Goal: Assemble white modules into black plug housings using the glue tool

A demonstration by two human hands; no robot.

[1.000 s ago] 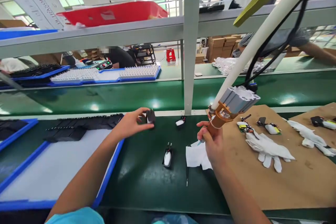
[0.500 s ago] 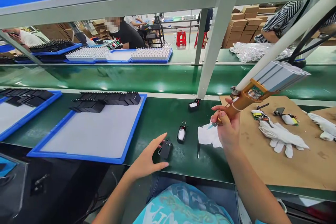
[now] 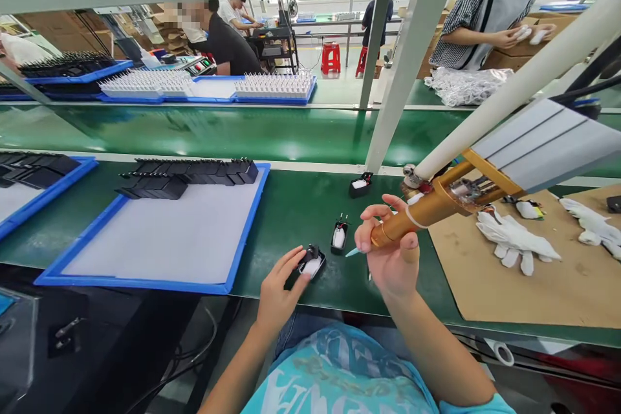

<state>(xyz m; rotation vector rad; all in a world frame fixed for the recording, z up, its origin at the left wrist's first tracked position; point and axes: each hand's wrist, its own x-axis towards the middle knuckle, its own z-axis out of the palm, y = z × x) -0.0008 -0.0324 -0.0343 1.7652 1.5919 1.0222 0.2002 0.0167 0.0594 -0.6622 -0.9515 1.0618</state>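
Note:
My left hand (image 3: 280, 284) pinches a small black charger shell (image 3: 311, 261) with a white inside, tilted on the green bench near its front edge. My right hand (image 3: 392, 251) is wrapped round the copper-coloured barrel of a dispensing tool (image 3: 417, 215) whose pale tip points left toward the shell, a short gap away. The tool hangs from a white tube (image 3: 514, 100) with a grey block on it. A second open shell (image 3: 338, 237) stands just behind the held one, and a third (image 3: 359, 185) lies farther back.
A blue-rimmed tray (image 3: 145, 239) with a row of black shells sits left. Brown cardboard (image 3: 514, 291) on the right carries white gloves (image 3: 514, 242) and small parts. A grey post (image 3: 398, 77) rises behind. People work beyond the green conveyor.
My left hand has turned the black shell over so its white inside shows. My right hand has brought the tool's tip down and left, close to the shell.

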